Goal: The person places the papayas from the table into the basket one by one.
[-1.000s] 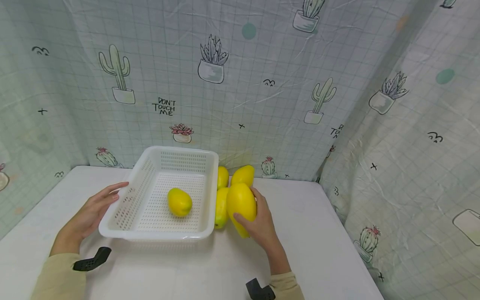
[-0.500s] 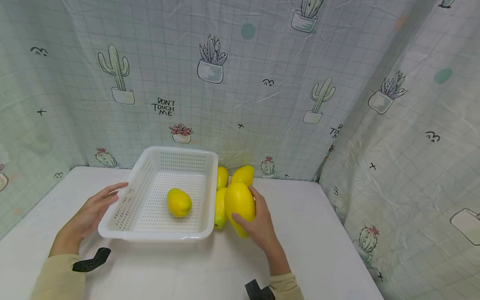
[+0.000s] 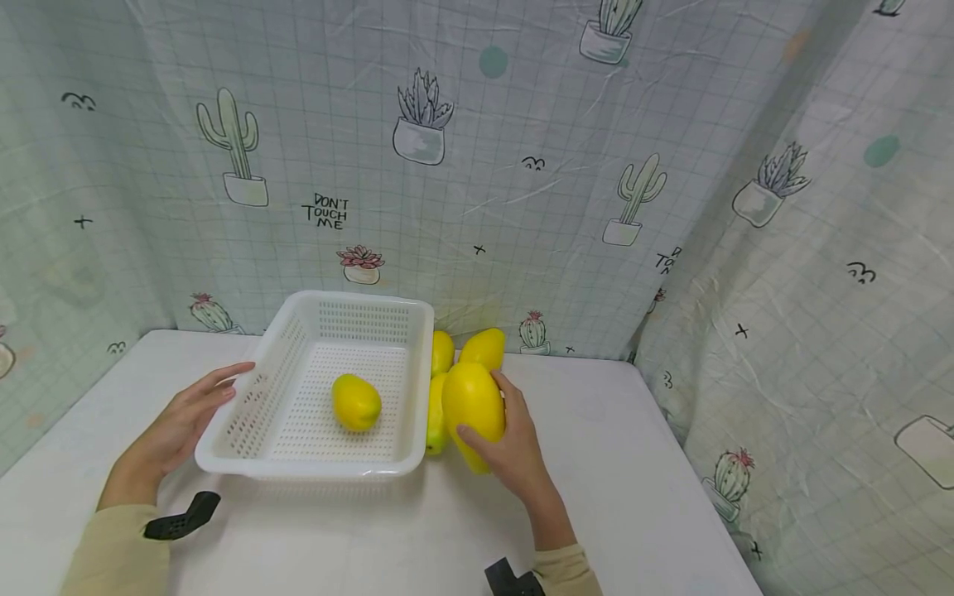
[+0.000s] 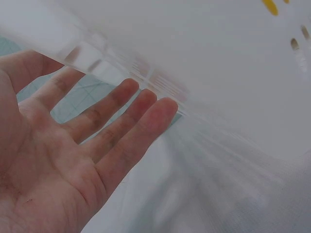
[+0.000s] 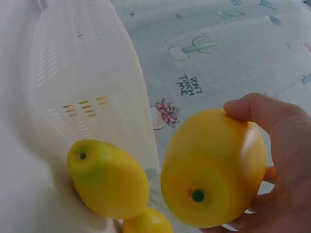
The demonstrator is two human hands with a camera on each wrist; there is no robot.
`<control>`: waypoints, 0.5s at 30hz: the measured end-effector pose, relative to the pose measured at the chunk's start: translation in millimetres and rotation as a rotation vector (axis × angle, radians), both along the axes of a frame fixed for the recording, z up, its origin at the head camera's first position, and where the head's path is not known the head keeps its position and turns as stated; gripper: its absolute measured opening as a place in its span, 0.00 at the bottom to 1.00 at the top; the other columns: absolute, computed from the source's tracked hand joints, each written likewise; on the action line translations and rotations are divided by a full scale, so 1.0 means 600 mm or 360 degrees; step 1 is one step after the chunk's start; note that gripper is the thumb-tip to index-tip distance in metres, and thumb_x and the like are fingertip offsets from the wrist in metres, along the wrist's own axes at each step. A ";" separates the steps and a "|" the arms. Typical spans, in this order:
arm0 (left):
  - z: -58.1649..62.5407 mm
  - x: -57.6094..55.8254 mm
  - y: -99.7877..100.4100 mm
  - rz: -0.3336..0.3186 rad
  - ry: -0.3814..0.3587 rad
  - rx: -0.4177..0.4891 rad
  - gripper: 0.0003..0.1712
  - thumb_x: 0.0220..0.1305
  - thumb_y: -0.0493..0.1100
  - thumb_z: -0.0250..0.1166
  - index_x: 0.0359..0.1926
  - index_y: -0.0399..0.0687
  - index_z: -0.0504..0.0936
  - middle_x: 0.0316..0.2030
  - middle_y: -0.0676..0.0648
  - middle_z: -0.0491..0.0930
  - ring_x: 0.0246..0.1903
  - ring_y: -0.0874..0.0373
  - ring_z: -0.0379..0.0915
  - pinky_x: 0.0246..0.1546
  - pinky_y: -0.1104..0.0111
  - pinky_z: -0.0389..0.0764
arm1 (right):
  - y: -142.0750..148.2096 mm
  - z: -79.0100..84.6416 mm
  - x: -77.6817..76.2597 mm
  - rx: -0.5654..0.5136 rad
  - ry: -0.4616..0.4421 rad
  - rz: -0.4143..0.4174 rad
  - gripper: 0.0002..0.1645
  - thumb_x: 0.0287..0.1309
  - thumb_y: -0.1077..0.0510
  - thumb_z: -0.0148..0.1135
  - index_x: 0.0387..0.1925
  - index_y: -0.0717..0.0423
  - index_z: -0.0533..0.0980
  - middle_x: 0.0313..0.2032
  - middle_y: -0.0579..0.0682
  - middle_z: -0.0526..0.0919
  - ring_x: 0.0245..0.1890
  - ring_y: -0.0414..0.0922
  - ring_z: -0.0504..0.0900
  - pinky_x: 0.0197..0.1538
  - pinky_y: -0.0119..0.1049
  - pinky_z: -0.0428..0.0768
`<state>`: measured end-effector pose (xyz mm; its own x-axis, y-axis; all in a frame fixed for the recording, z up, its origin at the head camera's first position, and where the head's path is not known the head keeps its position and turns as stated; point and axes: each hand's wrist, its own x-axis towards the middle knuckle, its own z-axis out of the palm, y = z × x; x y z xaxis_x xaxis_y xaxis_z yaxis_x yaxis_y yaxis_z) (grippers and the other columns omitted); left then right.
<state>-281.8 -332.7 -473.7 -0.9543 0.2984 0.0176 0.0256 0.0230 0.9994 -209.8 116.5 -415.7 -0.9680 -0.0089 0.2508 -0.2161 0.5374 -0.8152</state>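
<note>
My right hand grips a large yellow lemon, thumb on the near side and fingers round the far side. In the right wrist view this lemon turns its green stem spot to the camera. It is held above other lemons beside the basket and partly hides them. A white perforated plastic basket stands left of it, with one lemon inside. My left hand rests its fingertips against the basket's left side. In the left wrist view its fingers are nearly straight, under the rim.
Along the basket's right wall lie several lemons, one at the back and one close to the wall. The white table ends at a cactus-print curtain behind and to the right.
My right hand has shifted slightly left with the lemon, closer to the basket's right wall. My left hand and the basket have stayed in place.
</note>
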 end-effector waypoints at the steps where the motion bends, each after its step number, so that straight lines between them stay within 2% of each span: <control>1: 0.000 0.000 0.000 -0.0001 -0.0001 0.0002 0.27 0.71 0.45 0.42 0.70 0.55 0.51 0.59 0.59 0.62 0.48 0.70 0.73 0.42 0.70 0.79 | -0.001 0.001 0.000 -0.0005 -0.0001 0.0006 0.48 0.45 0.43 0.66 0.66 0.34 0.53 0.60 0.40 0.62 0.50 0.44 0.70 0.50 0.44 0.73; 9: -0.001 0.000 0.000 -0.0004 -0.0005 0.0005 0.27 0.72 0.44 0.42 0.70 0.55 0.51 0.59 0.59 0.62 0.48 0.70 0.73 0.42 0.69 0.79 | -0.003 0.004 0.002 -0.0013 0.0009 0.0018 0.49 0.45 0.42 0.66 0.67 0.36 0.53 0.61 0.40 0.62 0.50 0.44 0.70 0.50 0.44 0.73; 15: 0.000 0.000 0.000 -0.0020 0.0000 0.0013 0.27 0.72 0.44 0.41 0.70 0.55 0.50 0.60 0.58 0.61 0.49 0.70 0.73 0.42 0.69 0.79 | -0.005 0.005 0.001 -0.0015 0.0007 0.0015 0.49 0.45 0.42 0.66 0.66 0.33 0.53 0.61 0.39 0.62 0.51 0.44 0.70 0.50 0.45 0.74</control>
<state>-282.0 -332.9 -473.6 -0.9505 0.3101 0.0201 0.0260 0.0147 0.9996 -209.3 113.8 -412.9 -0.9668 -0.0159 0.2551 -0.2248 0.5275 -0.8193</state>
